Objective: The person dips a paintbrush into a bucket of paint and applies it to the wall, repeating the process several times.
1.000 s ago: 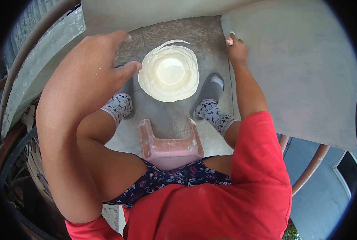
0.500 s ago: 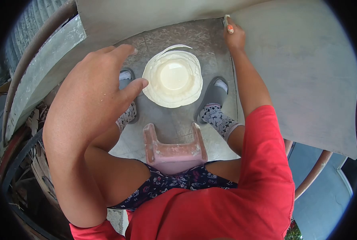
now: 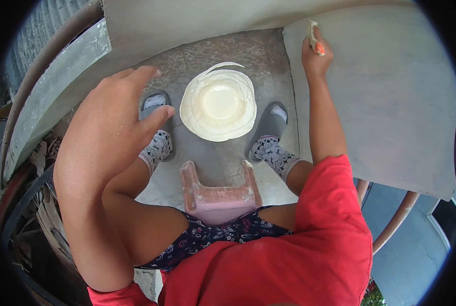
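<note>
My right hand (image 3: 317, 55) is closed around a paintbrush (image 3: 312, 31) with an orange handle and cream-coloured paint on it. The brush is against or just over the grey panel (image 3: 381, 97) on the right; contact is not clear. My left hand (image 3: 116, 107) is raised close to the camera, thumb and fingers apart, with nothing seen in it. Between my feet stands a round, cream-coated container (image 3: 218, 130) with pale liquid inside. A thin curved strip (image 3: 223, 65) rises at its far rim.
A worn pink stool (image 3: 220, 196) is under me. My feet in grey slippers (image 3: 269, 125) flank the container on the tiled floor (image 3: 202, 153). Another grey panel (image 3: 187, 23) stands ahead. A curved metal rail (image 3: 44, 61) and dry scraps (image 3: 52, 214) lie to the left.
My right hand with the paintbrush has moved right and nearer to me, from the corner seam onto the right panel. My left hand has shifted slightly left.
</note>
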